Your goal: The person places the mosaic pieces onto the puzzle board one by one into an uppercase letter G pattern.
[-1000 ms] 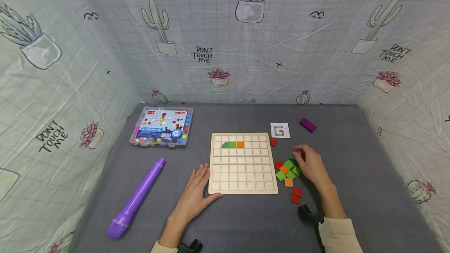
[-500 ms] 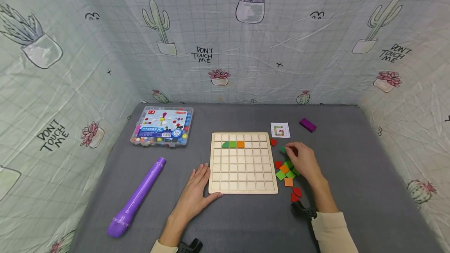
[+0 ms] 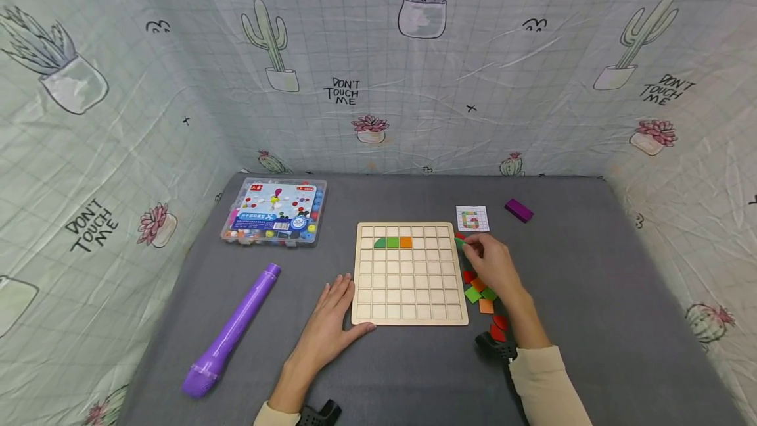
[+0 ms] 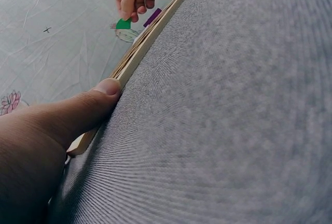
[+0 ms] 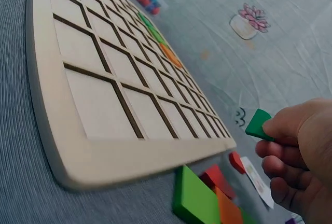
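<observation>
A wooden grid board (image 3: 408, 275) lies flat on the table. In one of its upper rows sit a dark green rounded tile (image 3: 380, 243), a light green square tile (image 3: 393, 242) and an orange square tile (image 3: 405, 242). My left hand (image 3: 327, 322) steadies the board's near left corner, fingers straight along its left side and thumb on the front edge. At the far right edge my right hand (image 3: 494, 265) pinches a green tile with one curved side (image 5: 258, 124) between thumb and forefinger. The left wrist view shows that green tile (image 4: 123, 24) raised above the board.
Red, orange and light green tiles (image 3: 472, 294) lie loose right of the board. Behind them are a small pattern card (image 3: 472, 219) and a purple block (image 3: 518, 210). To the left are a clear box of beads (image 3: 273, 212) and a purple toy microphone (image 3: 233, 327).
My right hand has drawn the green tile out of the loose pile and carried it left and away from me to the board's right edge. The left hand stays put.
</observation>
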Motion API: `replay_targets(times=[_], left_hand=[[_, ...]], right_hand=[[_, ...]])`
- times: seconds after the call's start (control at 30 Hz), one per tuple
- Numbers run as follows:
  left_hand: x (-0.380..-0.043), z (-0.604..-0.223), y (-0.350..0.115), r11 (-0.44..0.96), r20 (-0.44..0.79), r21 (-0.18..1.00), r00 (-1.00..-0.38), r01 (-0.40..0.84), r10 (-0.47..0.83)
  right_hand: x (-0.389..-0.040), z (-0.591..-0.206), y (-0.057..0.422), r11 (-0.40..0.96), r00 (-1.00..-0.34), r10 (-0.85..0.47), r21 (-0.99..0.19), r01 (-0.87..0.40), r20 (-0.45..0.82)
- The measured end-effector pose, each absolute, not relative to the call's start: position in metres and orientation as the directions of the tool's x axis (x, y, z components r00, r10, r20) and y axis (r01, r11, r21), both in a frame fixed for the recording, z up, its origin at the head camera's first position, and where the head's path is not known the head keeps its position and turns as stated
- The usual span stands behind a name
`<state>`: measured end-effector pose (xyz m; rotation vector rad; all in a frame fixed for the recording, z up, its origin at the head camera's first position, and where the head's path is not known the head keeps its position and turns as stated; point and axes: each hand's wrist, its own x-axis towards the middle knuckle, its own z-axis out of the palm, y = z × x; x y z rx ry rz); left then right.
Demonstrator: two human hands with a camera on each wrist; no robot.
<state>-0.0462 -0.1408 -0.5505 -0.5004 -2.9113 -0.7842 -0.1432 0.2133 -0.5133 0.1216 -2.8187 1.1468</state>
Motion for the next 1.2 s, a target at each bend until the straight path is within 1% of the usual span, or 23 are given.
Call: replay_targets(times=[0.13, 0.43, 0.67, 0.87, 1.03, 1.2], left_hand=[[-0.046, -0.551, -0.141, 0.812, 0.172, 0.476, -0.941, 0.339, 0.293], [-0.047, -0.549, -0.141, 0.806, 0.161, 0.489, -0.942, 0.335, 0.294], [-0.046, -0.550, -0.141, 0.813, 0.136, 0.490, -0.949, 0.315, 0.286], [-0.046, -0.550, -0.140, 0.808, 0.163, 0.487, -0.943, 0.332, 0.289], [-0.045, -0.549, -0.140, 0.806, 0.160, 0.490, -0.943, 0.333, 0.293], [-0.046, -0.550, -0.140, 0.811, 0.145, 0.488, -0.946, 0.322, 0.289]], right_hand=[[-0.146, -0.515, 0.204, 0.697, -0.992, -0.055, -0.707, -0.117, 0.111], [-0.155, -0.518, 0.181, 0.682, -0.983, -0.062, -0.712, -0.169, 0.174], [-0.161, -0.519, 0.163, 0.674, -0.977, -0.119, -0.709, -0.209, 0.175], [-0.165, -0.523, 0.151, 0.663, -0.975, -0.132, -0.715, -0.222, 0.181], [-0.167, -0.526, 0.145, 0.686, -0.980, -0.125, -0.700, -0.199, 0.156], [-0.168, -0.528, 0.141, 0.717, -0.976, -0.143, -0.662, -0.219, 0.167]])
